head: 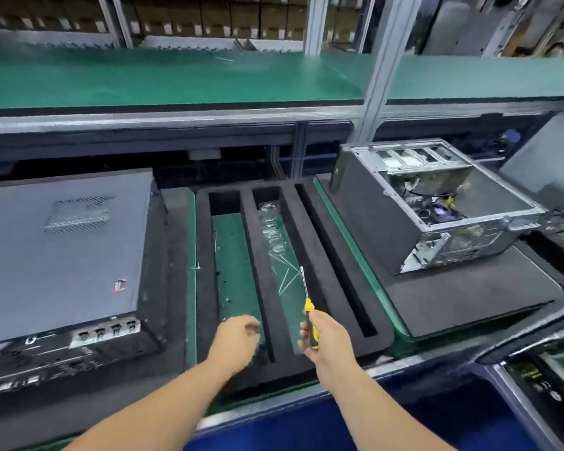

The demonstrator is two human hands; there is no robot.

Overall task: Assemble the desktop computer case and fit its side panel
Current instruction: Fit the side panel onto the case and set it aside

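Screwdriver point(307, 315), yellow and black, gripped upright in right hand point(326, 336) over a black foam tray point(339, 265) on the green conveyor line. Left hand point(238, 333) loosely curled, empty as far as motion blur allows, reaching toward small screws point(226, 301) in the tray's left slot. Closed computer case point(59, 255) at left, side panel apparently fitted; open computer chassis point(433, 206) at right, panel not yet on. Clear bags point(274, 232) in middle slot, contents unreadable. Closed case cut off by frame edge.
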